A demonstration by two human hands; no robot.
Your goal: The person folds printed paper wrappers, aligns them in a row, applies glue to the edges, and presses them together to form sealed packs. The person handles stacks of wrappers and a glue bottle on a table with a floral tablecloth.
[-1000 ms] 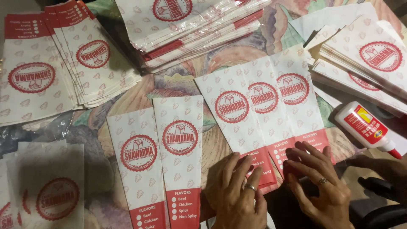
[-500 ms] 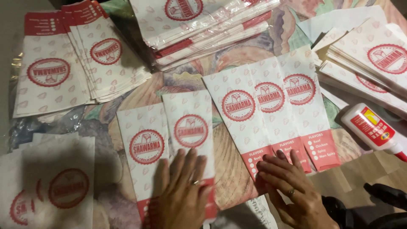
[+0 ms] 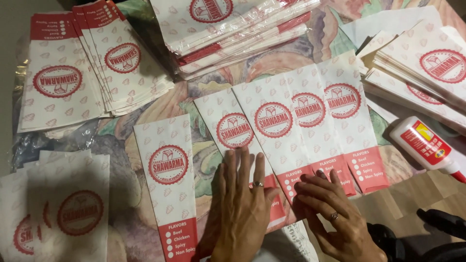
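Several white paper sleeves with a red round logo and a red bottom band lie in an overlapping row on the patterned tablecloth (image 3: 204,97). My left hand (image 3: 242,204) lies flat, fingers spread, on the lower part of the row's leftmost sleeve (image 3: 233,128). Beside it, my right hand (image 3: 330,213) rests flat with its fingertips on the red band of the neighbouring sleeve (image 3: 273,120). Two more sleeves (image 3: 308,109) (image 3: 342,100) overlap to the right. One single sleeve (image 3: 167,165) lies apart at the left. Neither hand grips anything.
Stacks of the same sleeves lie at the upper left (image 3: 58,82), lower left (image 3: 73,208) and right (image 3: 427,63). A plastic-wrapped bundle (image 3: 228,24) is at the top. A white glue bottle with a red label (image 3: 422,143) lies at the right. A black object (image 3: 437,223) sits at the lower right.
My left hand moved left off the row onto the second loose sleeve, and that sleeve slid right to overlap the row. My right hand stayed on the red bands.
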